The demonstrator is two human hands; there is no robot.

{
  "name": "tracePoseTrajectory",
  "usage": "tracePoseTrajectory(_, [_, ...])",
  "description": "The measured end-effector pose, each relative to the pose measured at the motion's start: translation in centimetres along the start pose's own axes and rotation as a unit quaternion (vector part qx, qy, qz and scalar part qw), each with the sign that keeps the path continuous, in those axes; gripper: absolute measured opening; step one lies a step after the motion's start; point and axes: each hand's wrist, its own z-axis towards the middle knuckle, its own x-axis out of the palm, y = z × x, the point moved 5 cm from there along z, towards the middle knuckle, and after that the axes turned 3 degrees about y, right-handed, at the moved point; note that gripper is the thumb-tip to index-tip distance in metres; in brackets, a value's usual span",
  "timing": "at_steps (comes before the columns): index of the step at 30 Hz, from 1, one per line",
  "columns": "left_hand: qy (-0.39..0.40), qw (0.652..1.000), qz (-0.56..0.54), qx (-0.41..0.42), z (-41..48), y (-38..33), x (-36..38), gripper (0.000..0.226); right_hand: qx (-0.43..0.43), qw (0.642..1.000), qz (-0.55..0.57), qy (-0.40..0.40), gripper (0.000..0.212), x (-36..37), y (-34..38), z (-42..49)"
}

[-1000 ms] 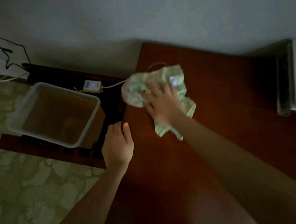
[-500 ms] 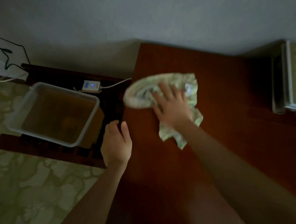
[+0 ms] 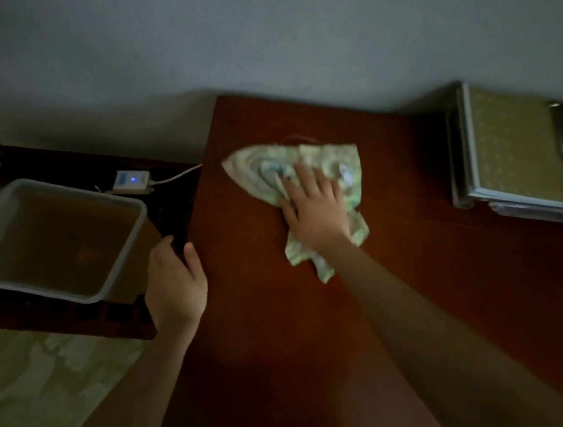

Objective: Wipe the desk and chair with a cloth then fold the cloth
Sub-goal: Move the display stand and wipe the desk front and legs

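The cloth [image 3: 255, 171] is a thin, pale green patterned rag, bunched up on the dark wood counter [image 3: 417, 286] toward its 12 o'clock end near the wall. I'd guess it's light, floppy and maybe a bit damp, so it'll drag and crumple rather than slide as 1 flat piece. The right hand [image 3: 319, 213] lies flat on its 5 o'clock part, with the fingers spread and pressing down. That's no real grip, just palm pressure, which seems right for wiping. For the fold I'd pinch 2 corners, and the loose tail poking out at 6 o'clock under the wrist looks like the easiest place to start. The left hand [image 3: 176, 282] is at the counter's 9 o'clock edge, with the thumb on top and the fingers curled over the side, so its grip is on the counter itself, probably bracing. Nothing here is readable. The little white gadget [image 3: 132, 181] at 10 o'clock shows a blue light but its text is too blurry. The plastic tub [image 3: 75, 192] at 9 o'clock and the boxes [image 3: 512, 156] at 3 o'clock show no labels I can make out.
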Motion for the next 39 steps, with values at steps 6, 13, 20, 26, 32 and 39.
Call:
tracePoseTrajectory(6, [0.022,0.998,0.037,0.049,-3.3,-6.6,2.4,0.048,0.045,0.999,0.012,0.006,0.047,4.0,-3.7,-17.3])
tracePoseTrajectory(13, [0.089,0.966,0.134,0.203,-4.8,-14.0,6.9,0.057,0.048,0.999,0.003,0.013,0.055,1.2,-7.2,-9.9])
tracePoseTrajectory(20, [0.049,0.969,0.126,0.207,-5.0,-14.3,7.3,0.058,0.088,0.996,0.010,-0.026,0.054,-3.4,-12.7,3.0])
tracePoseTrajectory(26, [0.036,0.968,0.134,0.209,-4.8,-14.3,7.5,0.058,0.089,0.995,0.023,-0.038,0.053,-5.0,-14.6,8.2])
tracePoseTrajectory(32, [0.041,0.972,0.129,0.193,-5.0,-14.2,7.4,0.058,0.076,0.997,0.012,-0.003,0.055,-2.1,-13.5,-0.8])
tracePoseTrajectory(39, [0.057,0.974,0.111,0.189,-5.2,-14.3,7.2,0.052,0.085,0.996,-0.001,0.013,0.052,1.9,-11.7,-14.0])
